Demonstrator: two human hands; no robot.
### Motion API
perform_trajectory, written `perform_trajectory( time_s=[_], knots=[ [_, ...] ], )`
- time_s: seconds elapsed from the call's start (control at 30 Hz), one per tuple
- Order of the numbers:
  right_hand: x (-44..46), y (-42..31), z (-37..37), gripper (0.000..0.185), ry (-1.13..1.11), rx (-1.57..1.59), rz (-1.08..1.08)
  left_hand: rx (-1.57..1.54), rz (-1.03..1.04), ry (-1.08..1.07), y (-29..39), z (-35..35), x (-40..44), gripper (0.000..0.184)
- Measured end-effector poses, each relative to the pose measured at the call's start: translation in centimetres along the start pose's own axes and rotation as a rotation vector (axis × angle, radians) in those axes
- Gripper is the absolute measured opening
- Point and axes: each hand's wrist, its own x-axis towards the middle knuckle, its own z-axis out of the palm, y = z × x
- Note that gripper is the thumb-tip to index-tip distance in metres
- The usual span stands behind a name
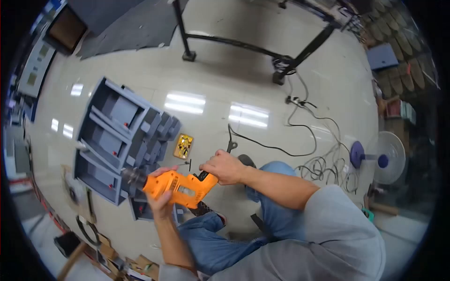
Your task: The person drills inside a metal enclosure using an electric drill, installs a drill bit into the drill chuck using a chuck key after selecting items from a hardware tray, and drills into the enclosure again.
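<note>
An orange corded power drill [180, 187] is held in both hands over my lap, its dark chuck [134, 177] pointing left. My left hand [161, 201] is closed around the front of the drill body, just behind the chuck. My right hand [225, 167] wraps round the handle, where the cord comes out. Beyond the drill lies a small yellow case [183, 146] of small parts. Close to the drill's far side is a small dark T-shaped piece [189, 165], too small to identify. A grey cabinet [110, 84] with open compartments stands on the floor at the left.
Black cable [300, 155] runs across the tiled floor to a power strip [300, 101] and a tangle at the right. A fan [389, 158] lies there too. A black metal frame [229, 41] stands ahead. Cardboard pieces [147, 268] lie at lower left.
</note>
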Motion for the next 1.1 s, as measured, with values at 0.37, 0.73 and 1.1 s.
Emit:
perform_trajectory(
  time_s=[0.37,0.73,1.1],
  knots=[
    [-14.9,-16.9,-22.6,0.051,-0.34,0.183,0.31,-0.256,-0.443,0.19,12.8,19.4,-7.2,0.039],
    [-17.1,-21.9,-46.0,0.042,-0.042,0.071,0.395,-0.415,-0.485,-0.103,25.0,36.1,-0.5,0.049],
    [-10.5,-14.6,-49.9,0.034,-0.157,0.062,0.405,-0.441,-0.542,0.128,24.7,37.8,8.7,0.034]
  ],
)
